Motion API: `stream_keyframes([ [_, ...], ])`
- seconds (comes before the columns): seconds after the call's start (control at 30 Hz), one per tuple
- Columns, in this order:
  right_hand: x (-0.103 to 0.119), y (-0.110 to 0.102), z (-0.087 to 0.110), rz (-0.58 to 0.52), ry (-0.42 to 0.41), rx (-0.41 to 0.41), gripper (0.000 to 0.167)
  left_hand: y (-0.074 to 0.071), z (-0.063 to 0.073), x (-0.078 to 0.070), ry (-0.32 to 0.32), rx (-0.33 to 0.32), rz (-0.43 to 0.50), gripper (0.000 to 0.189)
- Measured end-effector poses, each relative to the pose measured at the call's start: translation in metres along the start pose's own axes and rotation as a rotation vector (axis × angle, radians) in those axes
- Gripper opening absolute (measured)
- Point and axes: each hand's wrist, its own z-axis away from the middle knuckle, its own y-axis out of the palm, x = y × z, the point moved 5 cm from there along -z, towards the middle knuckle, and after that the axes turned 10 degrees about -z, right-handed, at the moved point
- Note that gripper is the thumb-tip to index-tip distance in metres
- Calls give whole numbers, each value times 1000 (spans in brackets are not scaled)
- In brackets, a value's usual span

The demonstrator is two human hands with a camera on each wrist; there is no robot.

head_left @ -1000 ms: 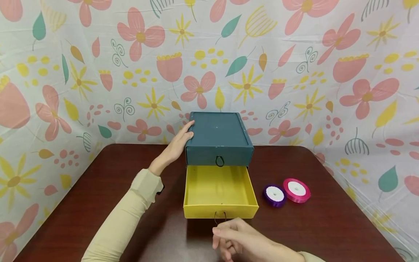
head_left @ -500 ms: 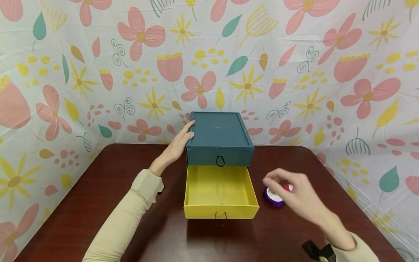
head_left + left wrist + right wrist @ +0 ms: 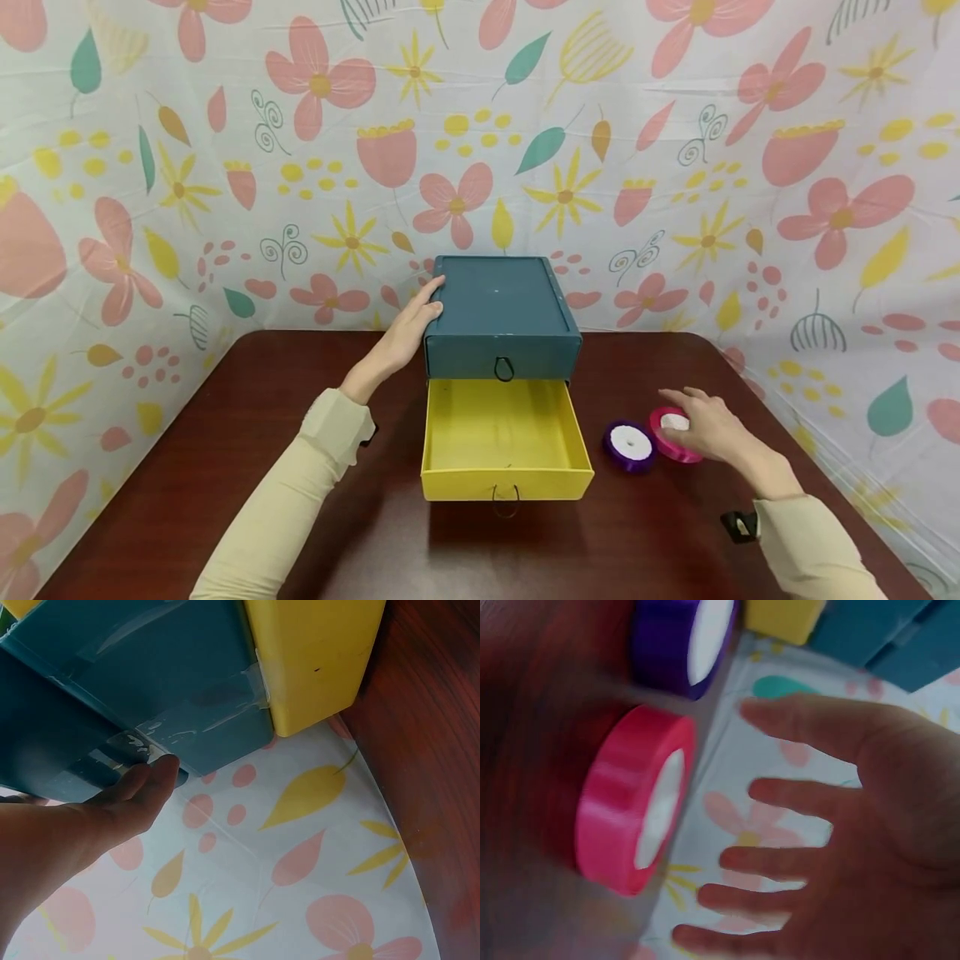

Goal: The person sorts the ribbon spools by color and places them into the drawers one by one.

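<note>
Here, left hand on cabinet; right hand spread near pink spool.

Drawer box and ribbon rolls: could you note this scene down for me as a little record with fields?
Left hand: touching the left side of the teal box
Right hand: open, over the pink ribbon roll, not gripping it
Purple ribbon roll: flat on the table, beside the pink one
Yellow drawer: pulled out, no roll inside

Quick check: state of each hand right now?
Left hand: open, touching the blue box.
Right hand: open, holding nothing, near the pink ribbon roll.
</note>
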Motion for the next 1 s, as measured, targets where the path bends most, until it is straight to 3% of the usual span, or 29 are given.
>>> stream_keyframes([
  [0.1,-13,10,-2,2,20,99,72,0,0,0,-6,-5,-3,56],
  [0.2,-20,17,-4,-1,7,143,76,0,0,0,-21,-9,-6,56],
  [0.57,-29,27,-14,-7,-32,78,73,-1,-1,3,-34,-12,-10,57],
  [0.83,-30,22,-14,-21,15,48,68,0,-1,1,-19,-10,-8,57],
  [1.0,-20,12,-12,-36,-11,-6,68,0,0,1,-25,-13,-10,56],
])
